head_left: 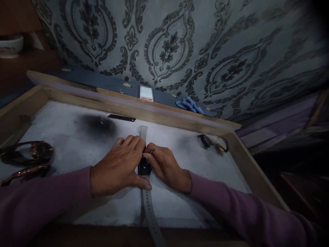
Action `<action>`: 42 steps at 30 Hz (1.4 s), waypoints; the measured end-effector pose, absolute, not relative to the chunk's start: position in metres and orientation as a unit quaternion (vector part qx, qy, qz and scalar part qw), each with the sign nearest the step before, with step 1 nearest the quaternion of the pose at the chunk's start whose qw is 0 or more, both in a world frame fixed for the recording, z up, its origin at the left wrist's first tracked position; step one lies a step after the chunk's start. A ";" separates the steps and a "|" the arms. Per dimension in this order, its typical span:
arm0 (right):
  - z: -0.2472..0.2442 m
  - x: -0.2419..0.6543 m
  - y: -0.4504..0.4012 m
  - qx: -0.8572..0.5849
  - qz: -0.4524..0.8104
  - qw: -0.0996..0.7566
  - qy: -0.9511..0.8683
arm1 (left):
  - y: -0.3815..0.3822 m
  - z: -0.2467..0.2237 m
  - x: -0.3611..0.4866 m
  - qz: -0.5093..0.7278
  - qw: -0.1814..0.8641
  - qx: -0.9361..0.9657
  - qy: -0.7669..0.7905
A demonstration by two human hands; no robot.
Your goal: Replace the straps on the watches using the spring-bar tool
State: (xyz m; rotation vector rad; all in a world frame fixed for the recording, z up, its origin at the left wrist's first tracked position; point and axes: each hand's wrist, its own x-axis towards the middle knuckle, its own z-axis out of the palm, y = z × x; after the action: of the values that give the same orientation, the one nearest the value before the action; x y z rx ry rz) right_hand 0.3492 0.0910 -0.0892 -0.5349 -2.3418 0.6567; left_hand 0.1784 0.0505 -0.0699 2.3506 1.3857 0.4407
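A smartwatch (145, 168) with a dark face and a pale grey strap (151, 211) lies lengthwise inside a shallow wooden drawer with a white base. My left hand (119, 164) reaches across it from the left, fingers over the upper part and thumb resting across the strap just below the face. On the other side, my right hand (164, 166) pinches at the watch's upper edge, thumb and forefinger together around something tiny that I cannot make out. The strap's upper end shows beyond my fingertips; its lower part, with a row of holes, runs toward me over the drawer's front edge.
Several watches, one a dark wristwatch (42, 151), lie at the drawer's left. Another small watch (207, 141) sits at the right. A black blade-like strip (121, 118) lies near the back wall (164, 115). Behind it are a blue cloth (190, 104) and patterned wallpaper.
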 end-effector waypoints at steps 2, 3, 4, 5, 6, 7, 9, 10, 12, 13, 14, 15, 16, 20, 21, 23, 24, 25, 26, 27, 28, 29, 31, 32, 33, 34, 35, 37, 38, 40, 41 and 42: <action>-0.089 0.349 0.091 -0.206 0.257 0.320 -0.888 | 0.050 -0.070 0.178 0.152 0.185 0.836 0.493; -0.089 0.349 0.091 -0.217 0.271 0.317 -0.882 | 0.050 -0.070 0.178 0.153 0.180 0.836 0.495; -0.089 0.349 0.091 -0.232 0.289 0.314 -0.874 | 0.050 -0.070 0.178 0.156 0.176 0.836 0.495; -0.088 0.349 0.092 -0.248 0.310 0.309 -0.864 | 0.050 -0.071 0.178 0.160 0.173 0.836 0.496; -0.087 0.349 0.092 -0.263 0.332 0.305 -0.853 | 0.050 -0.071 0.178 0.161 0.171 0.836 0.496; -0.086 0.349 0.092 -0.274 0.350 0.300 -0.844 | 0.050 -0.071 0.178 0.160 0.172 0.836 0.497; -0.085 0.349 0.092 -0.284 0.369 0.299 -0.833 | 0.050 -0.070 0.178 0.149 0.179 0.835 0.498; -0.085 0.349 0.092 -0.285 0.372 0.301 -0.831 | 0.051 -0.070 0.179 0.143 0.182 0.835 0.500; -0.085 0.349 0.092 -0.283 0.371 0.306 -0.830 | 0.051 -0.069 0.179 0.141 0.184 0.834 0.501; -0.085 0.350 0.092 -0.280 0.366 0.307 -0.832 | 0.051 -0.068 0.179 0.144 0.183 0.833 0.501; -0.086 0.350 0.091 -0.274 0.356 0.308 -0.839 | 0.051 -0.068 0.179 0.146 0.182 0.834 0.500; -0.087 0.350 0.091 -0.263 0.339 0.307 -0.849 | 0.051 -0.068 0.179 0.148 0.182 0.834 0.499; -0.088 0.350 0.091 -0.249 0.316 0.307 -0.863 | 0.051 -0.068 0.179 0.149 0.183 0.834 0.499; -0.092 0.350 0.090 -0.202 0.240 0.299 -0.901 | 0.052 -0.067 0.178 0.139 0.196 0.833 0.498; -0.092 0.350 0.090 -0.204 0.243 0.297 -0.901 | 0.052 -0.067 0.178 0.136 0.199 0.833 0.499; -0.090 0.350 0.091 -0.224 0.282 0.299 -0.884 | 0.052 -0.065 0.177 0.133 0.201 0.831 0.501; -0.089 0.349 0.091 -0.240 0.315 0.301 -0.867 | 0.051 -0.065 0.177 0.136 0.201 0.831 0.501; -0.088 0.349 0.092 -0.261 0.353 0.305 -0.845 | 0.051 -0.064 0.177 0.139 0.201 0.830 0.502; -0.088 0.350 0.092 -0.285 0.393 0.310 -0.817 | 0.051 -0.063 0.177 0.142 0.203 0.829 0.501; -0.087 0.350 0.093 -0.311 0.431 0.317 -0.785 | 0.051 -0.063 0.177 0.144 0.206 0.828 0.501; -0.087 0.351 0.093 -0.335 0.464 0.328 -0.752 | 0.050 -0.062 0.177 0.147 0.210 0.827 0.500; -0.087 0.352 0.094 -0.355 0.490 0.341 -0.719 | 0.050 -0.062 0.177 0.150 0.215 0.826 0.499; -0.088 0.355 0.094 -0.384 0.532 0.364 -0.662 | 0.049 -0.062 0.176 0.165 0.225 0.820 0.500; -0.088 0.356 0.093 -0.392 0.553 0.369 -0.636 | 0.049 -0.062 0.175 0.176 0.229 0.816 0.501; -0.088 0.358 0.092 -0.398 0.576 0.369 -0.612 | 0.049 -0.063 0.175 0.189 0.236 0.810 0.502; -0.088 0.359 0.089 -0.404 0.597 0.366 -0.588 | 0.049 -0.063 0.174 0.202 0.244 0.804 0.503; -0.088 0.360 0.087 -0.410 0.614 0.363 -0.568 | 0.049 -0.064 0.174 0.215 0.254 0.797 0.504; -0.087 0.361 0.080 -0.416 0.627 0.353 -0.556 | 0.051 -0.067 0.173 0.243 0.278 0.784 0.499; -0.087 0.361 0.077 -0.413 0.622 0.348 -0.566 | 0.052 -0.068 0.173 0.257 0.293 0.778 0.492; -0.087 0.360 0.073 -0.404 0.599 0.337 -0.603 | 0.055 -0.070 0.173 0.286 0.323 0.765 0.479; -0.088 0.360 0.072 -0.401 0.587 0.335 -0.619 | 0.056 -0.071 0.174 0.300 0.337 0.755 0.475; -0.089 0.359 0.071 -0.399 0.575 0.337 -0.630 | 0.058 -0.071 0.175 0.312 0.350 0.744 0.477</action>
State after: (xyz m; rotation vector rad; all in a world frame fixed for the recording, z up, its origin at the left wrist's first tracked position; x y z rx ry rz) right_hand 0.3592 0.0714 -0.0886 -1.0406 -1.6413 1.4978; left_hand 0.1745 0.0580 -0.0714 1.9258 1.2346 0.8077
